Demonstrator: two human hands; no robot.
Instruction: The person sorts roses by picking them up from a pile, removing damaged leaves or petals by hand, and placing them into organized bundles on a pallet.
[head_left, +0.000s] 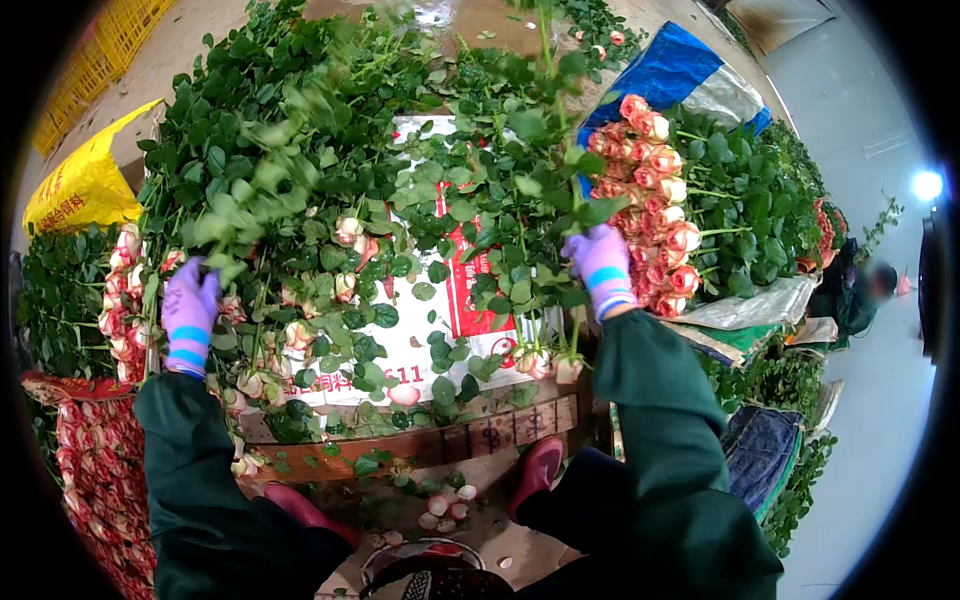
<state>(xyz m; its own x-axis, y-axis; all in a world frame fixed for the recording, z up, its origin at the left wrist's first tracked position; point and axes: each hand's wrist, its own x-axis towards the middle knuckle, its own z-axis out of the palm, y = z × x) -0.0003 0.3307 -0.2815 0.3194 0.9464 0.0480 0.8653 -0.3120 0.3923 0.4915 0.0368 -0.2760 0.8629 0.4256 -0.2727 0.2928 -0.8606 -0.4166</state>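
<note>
My left hand (192, 300), in a purple knit glove, is at the left of the work surface beside blurred rose leaves; its hold on them is unclear. My right hand (598, 259), gloved alike, closes around a leafy rose stem (559, 97) that rises above it. Pale pink-edged roses (349, 231) lie among leaves on a white woven sack (420, 292) with red print. More rose heads (534, 361) lie near the front edge, below my right hand. A large heap of leafy stems (225, 127) covers the far left.
Stacked pink roses (660, 202) stand at the right by a blue and white sheet (667, 67). Rose bundles (126, 300) are at the left, below a yellow sack (82, 180). A wooden board (480, 441) edges the surface. Petals (442, 510) litter the floor. A person (862, 292) is far right.
</note>
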